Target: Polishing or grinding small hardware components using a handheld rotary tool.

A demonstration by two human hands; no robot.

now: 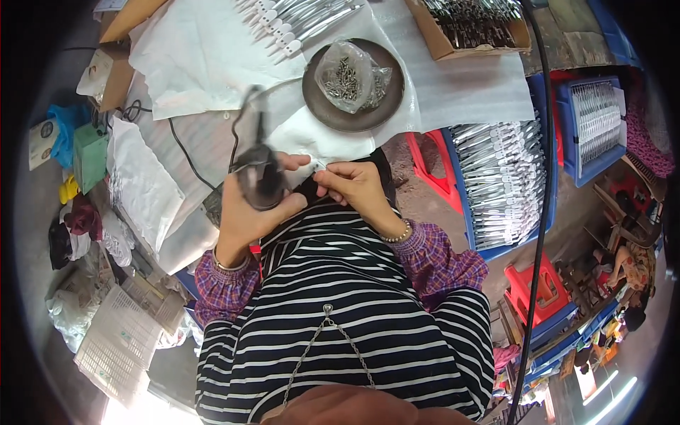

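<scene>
In my left hand (249, 216) is a black corded hand tool (261, 177), smeared by motion; its shape is like an electric screwdriver. The thumb and fingers of that hand curve around its body. Close by on the right, my right hand (358, 190) is closed in a pinch on a small whitish-silver piece (317, 164), too small to name. The left fingertips reach right beside that piece. Just beyond the hands, a white cloth or sheet (329, 138) lies over the table edge. A dark round dish (389, 106) stands behind it, with an open plastic bag (347, 78) of small metal fasteners.
Long silver parts with white ends (304, 25) lie in a row at the far side. A cardboard box (489, 46) of metal pieces stands far right. Blue crates of silver parts (499, 184) and a red stool (535, 287) are at the right. A black cable (544, 212) hangs down there.
</scene>
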